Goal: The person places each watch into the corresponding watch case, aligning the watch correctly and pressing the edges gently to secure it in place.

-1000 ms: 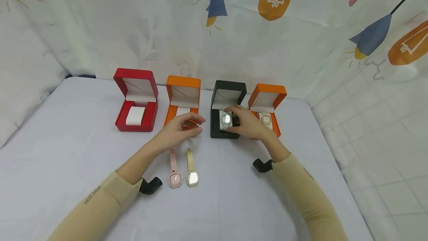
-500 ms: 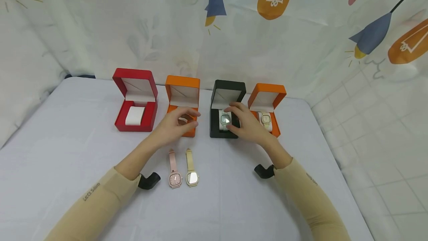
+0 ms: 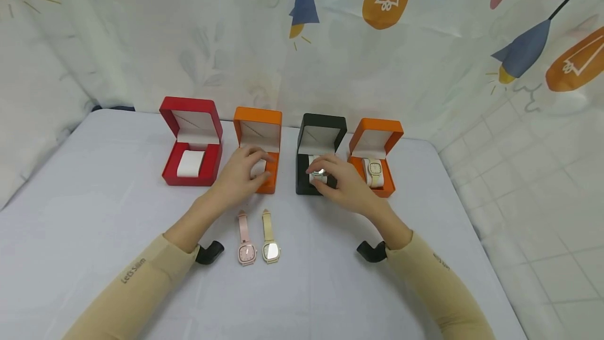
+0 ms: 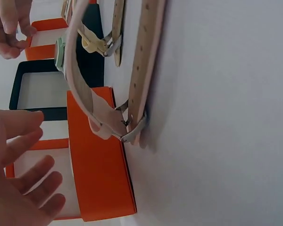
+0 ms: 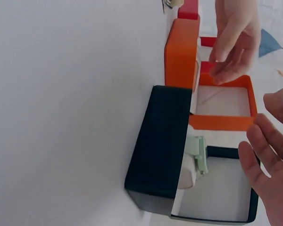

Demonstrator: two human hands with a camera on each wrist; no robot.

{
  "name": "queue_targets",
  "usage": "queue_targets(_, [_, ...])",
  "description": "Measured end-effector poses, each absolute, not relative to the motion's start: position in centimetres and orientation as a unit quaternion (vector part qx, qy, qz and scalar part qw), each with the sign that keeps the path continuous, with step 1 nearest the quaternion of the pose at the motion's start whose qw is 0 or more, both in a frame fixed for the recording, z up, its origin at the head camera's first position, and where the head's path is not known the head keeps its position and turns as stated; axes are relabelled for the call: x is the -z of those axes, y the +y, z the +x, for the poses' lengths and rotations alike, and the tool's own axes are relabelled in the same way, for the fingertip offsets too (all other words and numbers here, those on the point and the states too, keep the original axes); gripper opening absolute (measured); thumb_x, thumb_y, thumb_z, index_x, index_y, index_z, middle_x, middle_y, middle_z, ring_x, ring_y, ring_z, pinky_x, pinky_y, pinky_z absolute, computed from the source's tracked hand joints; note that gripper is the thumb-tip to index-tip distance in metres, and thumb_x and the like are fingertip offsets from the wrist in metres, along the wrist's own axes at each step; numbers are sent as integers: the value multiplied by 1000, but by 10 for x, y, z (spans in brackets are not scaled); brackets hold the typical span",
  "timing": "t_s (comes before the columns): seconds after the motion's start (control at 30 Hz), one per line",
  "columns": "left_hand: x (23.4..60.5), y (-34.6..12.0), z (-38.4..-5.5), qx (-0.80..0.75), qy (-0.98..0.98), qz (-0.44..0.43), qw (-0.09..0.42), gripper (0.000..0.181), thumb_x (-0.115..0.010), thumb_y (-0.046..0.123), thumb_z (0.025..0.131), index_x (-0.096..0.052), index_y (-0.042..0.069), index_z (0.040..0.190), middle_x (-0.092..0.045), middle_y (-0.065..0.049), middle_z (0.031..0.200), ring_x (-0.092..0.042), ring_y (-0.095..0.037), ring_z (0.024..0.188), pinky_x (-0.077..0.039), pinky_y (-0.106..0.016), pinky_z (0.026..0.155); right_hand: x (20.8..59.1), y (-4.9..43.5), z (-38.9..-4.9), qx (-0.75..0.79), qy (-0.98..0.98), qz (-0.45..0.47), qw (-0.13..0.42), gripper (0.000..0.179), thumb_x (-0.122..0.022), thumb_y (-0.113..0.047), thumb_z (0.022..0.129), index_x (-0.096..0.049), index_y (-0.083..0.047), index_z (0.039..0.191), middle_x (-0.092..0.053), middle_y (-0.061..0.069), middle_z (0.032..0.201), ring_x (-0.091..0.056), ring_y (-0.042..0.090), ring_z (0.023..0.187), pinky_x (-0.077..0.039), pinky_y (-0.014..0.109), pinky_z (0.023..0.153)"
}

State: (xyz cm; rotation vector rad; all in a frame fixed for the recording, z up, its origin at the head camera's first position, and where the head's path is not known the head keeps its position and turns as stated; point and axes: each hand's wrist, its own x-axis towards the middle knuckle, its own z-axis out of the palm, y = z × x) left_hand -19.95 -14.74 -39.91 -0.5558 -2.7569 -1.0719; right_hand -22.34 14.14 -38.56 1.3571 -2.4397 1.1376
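Note:
My left hand (image 3: 236, 174) is over the left orange watch box (image 3: 258, 114), which stands open with a white cushion inside. Its fingers are loosely bent around air, and nothing is between them in the left wrist view. My right hand (image 3: 349, 185) hovers over the black watch box (image 3: 304, 188), partly covering a pale green watch (image 5: 202, 155) wrapped on the cushion there. The right wrist view shows these fingers spread and apart from the watch. A pink watch (image 3: 247, 248) and a yellow watch (image 3: 270, 245) lie flat on the table in front of the boxes.
A red watch box (image 3: 191, 106) with a bare white cushion stands open at the left. At the right, another orange watch box (image 3: 377, 126) holds a cream-yellow watch (image 3: 375, 168). A patterned curtain (image 3: 236, 30) hangs behind the white table (image 3: 302, 293).
My left hand has shifted left and farther back over the left orange box. My right hand has drawn slightly up over the black box, covering more of the green watch in the head view.

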Motion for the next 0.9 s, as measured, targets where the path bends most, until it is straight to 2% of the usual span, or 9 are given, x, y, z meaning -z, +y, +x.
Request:
queue_targets(0.1, [402, -148, -200, 309, -931, -186, 61, 33, -73, 12, 95, -67, 3, 126, -52, -18, 138, -46, -35, 128, -46, -53, 106, 386, 138, -220, -371, -802, 465, 60, 17, -70, -5, 96, -70, -9, 112, -67, 1, 116, -64, 27, 97, -57, 44, 81])
queue_targets(0.27, [406, -152, -199, 268, -944, -190, 28, 40, -72, 17, 96, -64, 2, 132, -45, -23, 149, -42, -40, 136, -39, -57, 111, 387, 134, -214, -370, -791, 485, 53, 15, -71, -3, 95, -71, -6, 110, -67, 2, 113, -64, 19, 101, -58, 39, 86])
queue_targets(0.4, [407, -155, -202, 265, -943, -199, 21, 43, -71, 18, 97, -62, 2, 136, -42, -25, 152, -39, -42, 139, -34, -60, 114, 389, 130, -211, -365, -787, 495, 49, 14, -71, -3, 95, -72, -5, 109, -67, 0, 111, -63, 12, 101, -56, 32, 88])
queue_targets(0.57, [404, -157, -206, 255, -945, -207, 10, 44, -72, 20, 97, -62, 3, 136, -43, -25, 151, -40, -41, 138, -36, -60, 113, 392, 125, -208, -356, -784, 507, 40, 13, -70, -3, 95, -71, -6, 108, -68, 0, 106, -62, 9, 95, -57, 30, 84])
queue_targets(0.77, [398, -164, -211, 245, -943, -224, -19, 42, -72, 20, 97, -63, 7, 136, -44, -25, 149, -41, -43, 135, -40, -61, 109, 396, 118, -202, -343, -784, 517, -7, 14, -68, -2, 96, -71, -4, 109, -70, 7, 105, -61, 10, 95, -57, 32, 85])
queue_targets(0.9, [393, -167, -214, 238, -943, -229, -41, 45, -73, 19, 96, -62, 8, 138, -44, -25, 150, -40, -43, 136, -41, -61, 108, 397, 114, -199, -328, -788, 521, -31, 14, -68, -2, 97, -72, -3, 110, -71, 7, 105, -61, 10, 95, -56, 28, 84])
